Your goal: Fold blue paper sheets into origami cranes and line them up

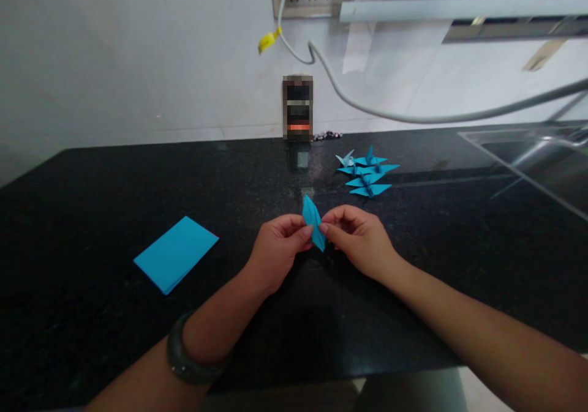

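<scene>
- Dark, rounded bracelet (177, 354) circles the left forearm, near the camera.
- Left hand (275, 250) and right hand (367, 243) each keep a narrow grip, pinching opposite sides of one slender folded blue-paper piece (312, 216) over the black speckled worktop (92, 210).
- To the left lies a flat stack of rectangular blue paper (177, 256).
- Farther, right of centre, blue folded-paper cranes (370, 190) cluster beside a paler crane (346, 160).
- At the far wall, an upright blurred device (298, 109) stands beside a beaded strand (329, 135).
</scene>
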The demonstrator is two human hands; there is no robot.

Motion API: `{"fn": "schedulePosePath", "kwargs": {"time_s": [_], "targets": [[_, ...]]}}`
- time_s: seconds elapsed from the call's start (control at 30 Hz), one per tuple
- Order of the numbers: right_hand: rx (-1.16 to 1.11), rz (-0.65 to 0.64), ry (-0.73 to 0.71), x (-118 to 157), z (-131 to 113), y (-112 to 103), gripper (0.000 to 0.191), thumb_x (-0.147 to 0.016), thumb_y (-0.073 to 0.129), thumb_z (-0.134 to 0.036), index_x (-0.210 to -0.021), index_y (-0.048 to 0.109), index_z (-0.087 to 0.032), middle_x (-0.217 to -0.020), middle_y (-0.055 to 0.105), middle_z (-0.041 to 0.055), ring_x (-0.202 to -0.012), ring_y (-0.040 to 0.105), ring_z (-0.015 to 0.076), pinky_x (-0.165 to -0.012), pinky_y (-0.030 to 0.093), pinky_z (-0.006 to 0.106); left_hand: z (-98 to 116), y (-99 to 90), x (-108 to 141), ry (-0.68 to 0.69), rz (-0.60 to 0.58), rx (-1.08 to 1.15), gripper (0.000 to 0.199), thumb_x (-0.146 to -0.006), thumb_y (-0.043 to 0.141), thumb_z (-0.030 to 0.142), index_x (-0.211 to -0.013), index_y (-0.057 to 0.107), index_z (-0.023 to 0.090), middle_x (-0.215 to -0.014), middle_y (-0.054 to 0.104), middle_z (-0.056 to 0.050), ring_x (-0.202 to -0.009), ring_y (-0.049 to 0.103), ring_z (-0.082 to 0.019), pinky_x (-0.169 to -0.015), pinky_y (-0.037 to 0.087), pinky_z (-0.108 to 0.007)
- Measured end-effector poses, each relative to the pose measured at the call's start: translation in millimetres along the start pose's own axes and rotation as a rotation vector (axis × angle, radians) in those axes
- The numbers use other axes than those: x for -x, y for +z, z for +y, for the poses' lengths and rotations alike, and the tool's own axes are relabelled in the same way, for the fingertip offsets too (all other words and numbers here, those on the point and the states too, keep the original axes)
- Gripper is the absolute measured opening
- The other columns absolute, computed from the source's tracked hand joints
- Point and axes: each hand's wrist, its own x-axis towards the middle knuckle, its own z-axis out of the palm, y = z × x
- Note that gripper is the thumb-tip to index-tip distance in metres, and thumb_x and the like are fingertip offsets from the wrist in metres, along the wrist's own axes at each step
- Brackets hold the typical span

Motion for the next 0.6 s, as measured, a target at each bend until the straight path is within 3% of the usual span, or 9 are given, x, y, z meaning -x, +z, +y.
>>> {"fn": "schedulePosePath", "kwargs": {"time_s": [0.33, 0.6], "targets": [[0.021, 0.013, 0.062, 1.1, -5.3, 0.7, 0.013, -0.067, 0.064, -0.027, -0.066, 0.057, -0.016, -0.056, 0.055, -0.0026, -0.046, 0.045, 0.007, -0.043, 0.037, 0.02, -2.0, 2.6, 0.0, 0.0, 0.016, 0.006, 0.014, -0.065, 0.07, 0.018, -0.077, 0.066, 0.012, -0.067, 0.069, 0.0, -0.062, 0.062, -0.009, -0.063, 0.048, -0.021], [0.419, 0.115, -0.248, 5.5, 2.4, 1.8, 0.01, -0.072, 0.058, -0.019, -0.063, 0.056, -0.017, -0.059, 0.055, -0.0015, -0.053, 0.049, 0.009, -0.049, 0.038, 0.02, -4.6, 7.2, 2.6, 0.062, 0.025, -0.141, 0.019, -0.07, 0.064, 0.02, -0.088, 0.066, 0.015, -0.073, 0.07, -0.001, -0.067, 0.064, -0.012, -0.064, 0.05, -0.023]]}}
